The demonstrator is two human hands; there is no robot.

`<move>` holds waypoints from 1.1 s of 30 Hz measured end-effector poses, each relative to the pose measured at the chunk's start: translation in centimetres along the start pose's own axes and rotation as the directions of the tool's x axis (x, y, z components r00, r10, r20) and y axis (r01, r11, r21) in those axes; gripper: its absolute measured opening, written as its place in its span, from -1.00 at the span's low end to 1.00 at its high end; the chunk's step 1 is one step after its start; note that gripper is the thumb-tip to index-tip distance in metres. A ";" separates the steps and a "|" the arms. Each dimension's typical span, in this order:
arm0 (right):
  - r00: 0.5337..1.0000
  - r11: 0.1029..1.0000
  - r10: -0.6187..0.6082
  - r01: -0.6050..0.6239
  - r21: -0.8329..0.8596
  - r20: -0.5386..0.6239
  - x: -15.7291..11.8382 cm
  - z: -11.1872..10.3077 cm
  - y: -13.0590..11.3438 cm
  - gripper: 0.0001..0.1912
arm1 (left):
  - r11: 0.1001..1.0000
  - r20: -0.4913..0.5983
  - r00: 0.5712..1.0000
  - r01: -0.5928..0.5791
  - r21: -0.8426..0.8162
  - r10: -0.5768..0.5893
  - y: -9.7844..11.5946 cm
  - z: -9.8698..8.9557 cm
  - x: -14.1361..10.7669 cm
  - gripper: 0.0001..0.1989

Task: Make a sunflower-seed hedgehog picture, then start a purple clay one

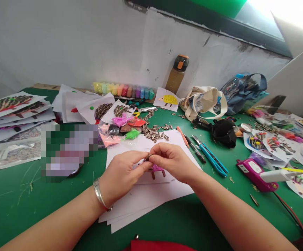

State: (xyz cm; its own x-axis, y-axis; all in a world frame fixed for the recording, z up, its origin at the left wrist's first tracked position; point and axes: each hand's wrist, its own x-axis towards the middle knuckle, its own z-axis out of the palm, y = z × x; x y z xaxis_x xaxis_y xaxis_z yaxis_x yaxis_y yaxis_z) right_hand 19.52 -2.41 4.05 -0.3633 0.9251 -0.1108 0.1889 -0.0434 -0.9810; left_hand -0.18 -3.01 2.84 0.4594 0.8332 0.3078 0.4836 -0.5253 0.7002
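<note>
My left hand [121, 174], with a silver bracelet on its wrist, and my right hand [174, 161] meet over a stack of white paper [138, 205]. Their thumbs and forefingers are pinched together around a small striped sunflower seed [148, 158], partly covered by the fingertips. Just under the fingers, a pink clay figure [156, 168] with brown legs lies on the top sheet; my hands hide most of it. A loose heap of sunflower seeds [153, 133] lies at the sheet's far edge, beside opened packs of colored clay [133, 122].
Right of the paper lie an orange pen [183, 136], a dark pen and a blue utility knife [211, 157]. A magenta device [257, 176] with a cable sits farther right. Seed-covered pictures [10, 104] are stacked at left. A bottle [177, 74] stands against the wall.
</note>
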 end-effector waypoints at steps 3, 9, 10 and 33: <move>1.000 1.000 0.010 -0.010 0.010 0.004 0.0 0.6 0.0 -0.93 | 0.994 0.084 0.992 0.102 -0.048 -0.098 0.3 -0.2 0.1 -0.77; 0.998 0.996 0.025 -0.029 0.079 0.051 -0.2 0.5 0.1 -0.92 | 0.982 0.129 0.977 0.177 -0.070 -0.167 0.4 -0.4 0.4 -0.71; 0.999 0.997 0.025 -0.027 0.073 0.034 -0.2 0.6 0.1 -0.93 | 0.981 0.130 0.977 0.180 -0.067 -0.170 0.5 -0.4 0.4 -0.70; 0.986 0.998 0.040 -0.031 0.057 -0.163 -0.3 2.5 0.4 -0.87 | 0.976 -0.065 0.997 -0.022 0.215 0.037 0.3 -0.1 -0.2 -0.70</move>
State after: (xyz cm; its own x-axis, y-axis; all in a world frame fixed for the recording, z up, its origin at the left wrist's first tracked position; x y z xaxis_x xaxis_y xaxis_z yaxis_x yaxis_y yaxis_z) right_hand 17.40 -3.68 3.26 -0.2016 0.9717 -0.1228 0.1484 -0.0936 -0.9845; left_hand -0.19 -3.29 3.12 0.4274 0.8228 0.3745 0.6223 -0.5683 0.5383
